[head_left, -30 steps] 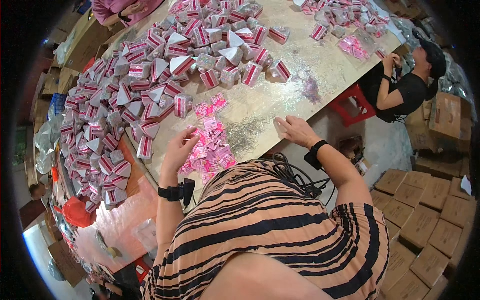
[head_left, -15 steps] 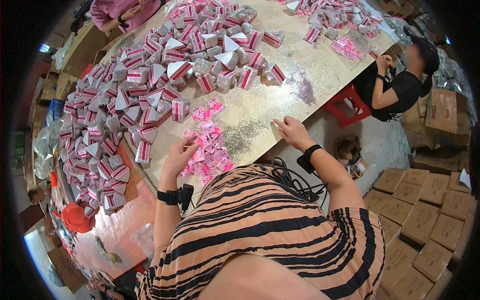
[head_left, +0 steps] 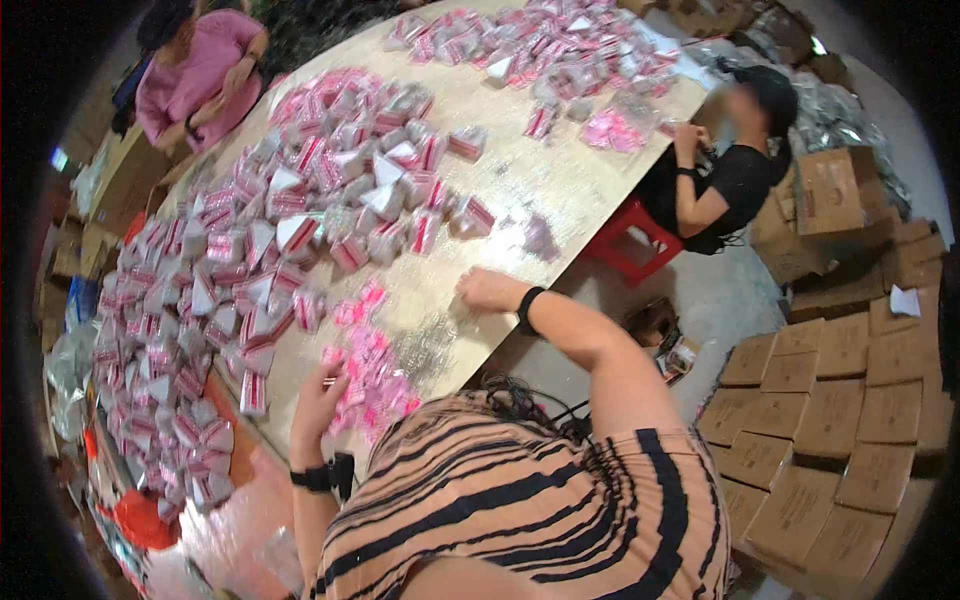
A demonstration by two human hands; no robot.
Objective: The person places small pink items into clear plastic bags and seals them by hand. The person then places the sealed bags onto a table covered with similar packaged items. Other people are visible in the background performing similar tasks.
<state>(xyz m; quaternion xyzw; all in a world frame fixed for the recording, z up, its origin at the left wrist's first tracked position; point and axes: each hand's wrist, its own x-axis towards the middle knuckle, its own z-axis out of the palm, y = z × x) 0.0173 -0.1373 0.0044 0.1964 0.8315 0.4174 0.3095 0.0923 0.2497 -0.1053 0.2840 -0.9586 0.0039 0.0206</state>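
Note:
My left hand (head_left: 318, 400) is at the left edge of a heap of small pink printed cards (head_left: 365, 370), its fingers slightly bent and apart. Farther right, my right hand (head_left: 490, 291) is low over the wooden table (head_left: 480, 330), its fingers curled together; whatever they may hold is hidden. Between the hands is a loose pile of thin silvery strips (head_left: 425, 345), beside the cards. Beyond them spreads a large heap of clear-wrapped, wedge-shaped pieces (head_left: 290, 200) with white tops and pink-red bands.
Across the table sits a person in pink (head_left: 205, 75). Another person, in black (head_left: 725, 185), is at the right edge near a red stool (head_left: 632, 240). Stacked brown cartons (head_left: 830, 380) fill the right side. A second heap of wrapped pieces (head_left: 560, 55) lies at the far end.
The view has swung, so the whole scene sits farther left. My right hand has reached forward over the table, its fingers now curled. My left hand stays beside the pink cards.

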